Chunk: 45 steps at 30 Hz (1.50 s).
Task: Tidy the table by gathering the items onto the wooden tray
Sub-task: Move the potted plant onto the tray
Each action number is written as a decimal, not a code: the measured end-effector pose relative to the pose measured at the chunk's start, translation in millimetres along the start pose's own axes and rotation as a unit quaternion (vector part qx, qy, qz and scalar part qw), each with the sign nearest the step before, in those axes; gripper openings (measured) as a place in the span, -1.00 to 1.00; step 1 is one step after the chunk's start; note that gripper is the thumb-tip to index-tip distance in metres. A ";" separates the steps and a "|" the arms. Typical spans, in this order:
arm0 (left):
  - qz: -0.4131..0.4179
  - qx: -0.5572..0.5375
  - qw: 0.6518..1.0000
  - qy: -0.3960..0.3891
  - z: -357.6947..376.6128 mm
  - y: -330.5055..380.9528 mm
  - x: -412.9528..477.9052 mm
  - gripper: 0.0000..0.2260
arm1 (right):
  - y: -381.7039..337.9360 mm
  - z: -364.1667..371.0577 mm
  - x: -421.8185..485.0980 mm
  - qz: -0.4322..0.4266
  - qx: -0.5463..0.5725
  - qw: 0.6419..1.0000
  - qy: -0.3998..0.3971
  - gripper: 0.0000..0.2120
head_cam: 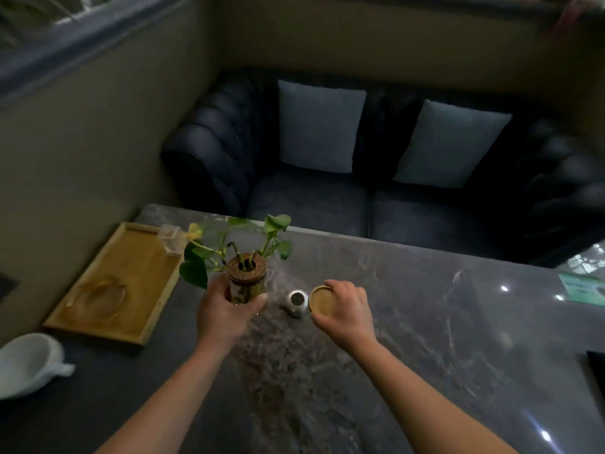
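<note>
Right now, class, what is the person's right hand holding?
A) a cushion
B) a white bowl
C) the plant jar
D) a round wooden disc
D: the right hand grips the round wooden disc at its edge, while the left hand holds the plant jar.

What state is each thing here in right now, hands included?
Plant jar: upright, gripped by left hand.
Round wooden disc: held by right hand, beside small jar.
Small jar: on table, top open.
Wooden tray: holds glass dish.
White bowl: on table.
</note>
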<state>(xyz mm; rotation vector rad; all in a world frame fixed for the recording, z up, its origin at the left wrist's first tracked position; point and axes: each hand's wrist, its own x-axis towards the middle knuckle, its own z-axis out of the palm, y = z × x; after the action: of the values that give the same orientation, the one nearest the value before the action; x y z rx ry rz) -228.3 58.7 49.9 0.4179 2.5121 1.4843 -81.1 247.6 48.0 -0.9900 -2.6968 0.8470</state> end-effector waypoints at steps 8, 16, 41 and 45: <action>-0.042 -0.005 0.995 0.094 -94.6 -44.4 7.4 -0.54 | -91.2 48.0 17.7 -0.080 -0.020 0.995 -0.057 -0.42; -0.072 -0.017 0.981 0.182 -167.8 -73.4 20.6 -0.60 | -183.8 106.2 54.1 -0.156 -0.025 0.982 -0.103 -0.43; -0.145 -0.100 0.942 0.287 -212.4 -106.1 59.1 -0.53 | -328.4 298.0 172.7 -0.246 -0.085 0.954 -0.148 -0.57; -0.154 -0.109 0.940 0.284 -210.1 -105.7 62.0 -0.53 | -330.7 298.4 176.0 -0.246 -0.086 0.954 -0.148 -0.50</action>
<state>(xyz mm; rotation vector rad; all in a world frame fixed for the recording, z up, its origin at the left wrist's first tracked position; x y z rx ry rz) -366.0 -141.8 56.3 -0.4916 2.5838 1.9195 -493.8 16.1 -25.9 -0.1837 -3.1004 0.7099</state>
